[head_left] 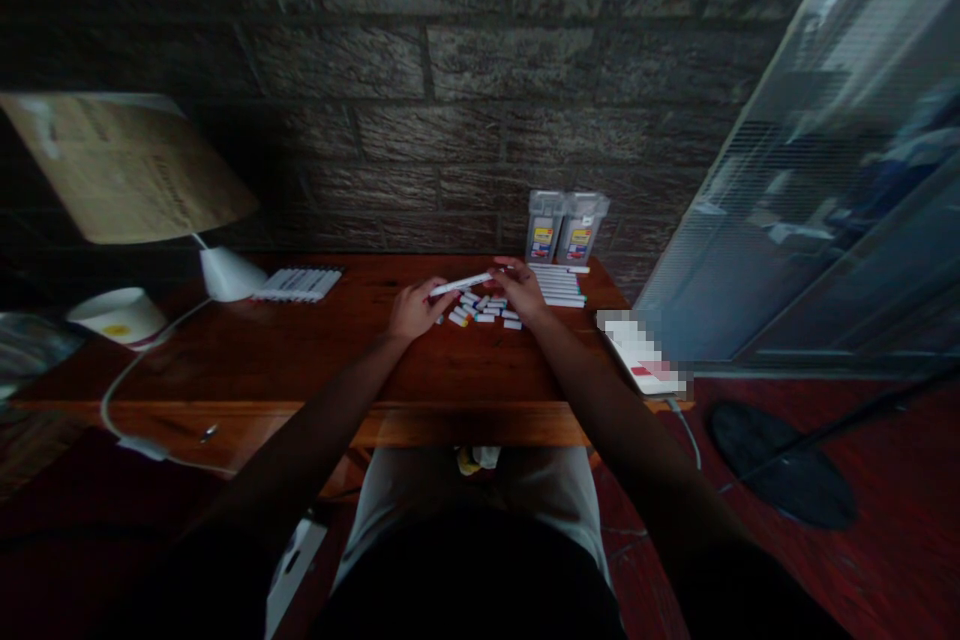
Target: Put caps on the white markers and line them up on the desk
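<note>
My left hand (pixel 415 310) is closed around one end of a white marker (pixel 461 285), which is held nearly level just above the table. At the marker's other end are the bent fingers of my right hand (pixel 521 290), pinching its tip. Below and between both hands lies a loose pile of short white marker caps (pixel 486 317), some with coloured ends. Beside my right hand, several white markers (pixel 561 286) lie in a row, side by side. A second row of markers (pixel 300 284) with dark ends lies further left on the table.
Two clear plastic cases (pixel 545 228) stand against the brick wall behind the right row. A lamp (pixel 225 274) and a paper cup (pixel 120 317) are at the left of the wooden table (pixel 300 360). A white box-like item (pixel 641 355), partly blurred, sits at the right edge.
</note>
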